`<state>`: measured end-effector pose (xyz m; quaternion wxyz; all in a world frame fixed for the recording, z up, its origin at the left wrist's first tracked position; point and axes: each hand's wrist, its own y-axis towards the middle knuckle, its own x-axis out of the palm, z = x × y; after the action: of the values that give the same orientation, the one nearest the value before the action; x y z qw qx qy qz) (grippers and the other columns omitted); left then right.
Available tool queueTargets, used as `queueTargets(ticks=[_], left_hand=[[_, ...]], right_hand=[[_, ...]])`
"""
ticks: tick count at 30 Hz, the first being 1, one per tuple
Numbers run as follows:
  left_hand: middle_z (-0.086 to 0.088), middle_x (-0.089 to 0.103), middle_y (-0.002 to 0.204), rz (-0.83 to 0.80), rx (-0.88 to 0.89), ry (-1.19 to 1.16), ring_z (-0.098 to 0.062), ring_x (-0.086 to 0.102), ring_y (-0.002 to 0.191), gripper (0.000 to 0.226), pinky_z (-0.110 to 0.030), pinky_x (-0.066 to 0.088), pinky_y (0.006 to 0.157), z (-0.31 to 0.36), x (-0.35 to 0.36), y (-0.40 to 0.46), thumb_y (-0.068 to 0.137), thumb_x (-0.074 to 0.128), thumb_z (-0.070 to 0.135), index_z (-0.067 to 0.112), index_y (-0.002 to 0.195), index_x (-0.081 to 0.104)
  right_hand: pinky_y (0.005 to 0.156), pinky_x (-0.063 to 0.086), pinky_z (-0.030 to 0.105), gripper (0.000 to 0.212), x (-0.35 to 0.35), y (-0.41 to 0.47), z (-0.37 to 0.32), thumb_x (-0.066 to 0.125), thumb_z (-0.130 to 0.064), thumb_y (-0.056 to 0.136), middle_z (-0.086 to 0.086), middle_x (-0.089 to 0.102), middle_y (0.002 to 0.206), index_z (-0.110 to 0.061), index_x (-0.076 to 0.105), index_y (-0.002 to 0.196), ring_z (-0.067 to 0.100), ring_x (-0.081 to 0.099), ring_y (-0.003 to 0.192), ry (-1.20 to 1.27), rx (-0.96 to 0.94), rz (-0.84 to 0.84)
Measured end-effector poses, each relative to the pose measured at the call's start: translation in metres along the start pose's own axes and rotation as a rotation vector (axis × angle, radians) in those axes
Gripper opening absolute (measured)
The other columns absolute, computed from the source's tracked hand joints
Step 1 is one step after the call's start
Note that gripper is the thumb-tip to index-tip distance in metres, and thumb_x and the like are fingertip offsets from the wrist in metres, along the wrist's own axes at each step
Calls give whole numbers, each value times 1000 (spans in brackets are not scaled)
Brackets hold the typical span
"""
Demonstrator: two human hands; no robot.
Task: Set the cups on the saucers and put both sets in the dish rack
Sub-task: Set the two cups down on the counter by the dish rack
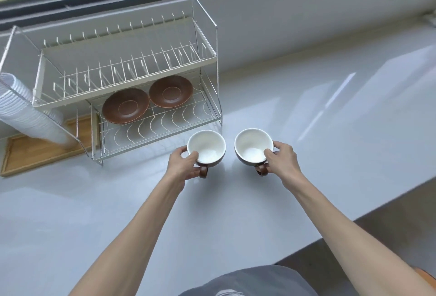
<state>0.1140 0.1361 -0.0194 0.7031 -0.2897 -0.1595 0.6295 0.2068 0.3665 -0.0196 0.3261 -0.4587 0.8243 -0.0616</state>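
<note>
Grey counter; left hand, right hand fingers grip cups; cup bases hidden

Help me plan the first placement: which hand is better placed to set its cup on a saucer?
Left, probably. The left hand holds its cup right beside the dish rack, nearer both saucers.

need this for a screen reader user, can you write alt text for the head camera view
A person's left hand and right hand each hold a brown cup with a white inside, the left cup and right cup, just in front of a white wire dish rack. Two empty brown saucers lie side by side on its lower shelf, on a pale counter under a window.
</note>
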Motion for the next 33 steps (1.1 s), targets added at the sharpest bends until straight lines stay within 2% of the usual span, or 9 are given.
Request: queueTargets(ticks=[2,4,11,14,16,18,21,24,33], left_hand=[[-22,61,126,-18,-2,17,-23,71,57,50,-26,61,51,0,19,3,93,51,6,12,142,45],[-21,62,123,-37,-7,23,-24,71,56,49,-27,61,52,2,36,5,93,51,5,12,141,46],[-20,62,113,-58,-27,28,-19,68,46,47,-26,59,48,9,79,16,93,49,4,12,139,47],[-23,63,122,-48,-28,49,-31,70,67,47,-33,61,62,9,89,22,93,50,6,12,140,47],[-23,65,118,-35,-32,44,-34,67,74,47,-36,60,66,9,95,25,93,51,6,12,140,48],[-17,68,101,-32,-41,31,-31,65,68,47,-33,60,62,11,101,26,93,51,6,12,139,48],[-6,63,81,-33,-62,21,-19,66,47,47,-25,55,45,14,106,27,93,50,4,12,140,47],[-6,62,78,-21,-68,21,-11,61,35,49,-20,49,38,15,108,30,93,49,3,11,142,45],[-5,61,81,-18,-61,6,-7,60,35,49,-19,50,38,18,115,38,94,49,2,11,142,43]], right_hand=[[80,57,44,33,-11,5,12,44,-12,80,17,74,77,-18,65,104,38,73,79,6,33,24],[81,56,42,32,-20,10,22,45,-13,81,15,74,81,-19,66,104,37,72,85,5,64,59],[84,56,44,31,-44,29,39,44,-11,80,9,73,73,-21,64,102,35,74,79,71,132,118],[83,57,45,31,-49,37,41,44,-11,81,11,71,77,-17,65,103,38,73,82,76,143,132],[81,57,45,32,-50,43,41,43,-10,80,12,71,76,-17,64,103,37,74,77,88,145,135],[82,57,47,31,-51,48,40,43,-10,80,14,73,79,-18,64,102,38,74,78,93,145,138],[83,57,48,27,-51,55,39,44,-11,81,19,73,85,-19,63,98,42,72,84,97,141,139],[85,57,50,28,-50,62,38,45,-12,81,21,73,91,-18,63,101,43,71,87,104,144,126],[85,58,52,29,-48,76,33,44,-11,80,17,74,82,-21,62,100,40,74,76,142,162,117]])
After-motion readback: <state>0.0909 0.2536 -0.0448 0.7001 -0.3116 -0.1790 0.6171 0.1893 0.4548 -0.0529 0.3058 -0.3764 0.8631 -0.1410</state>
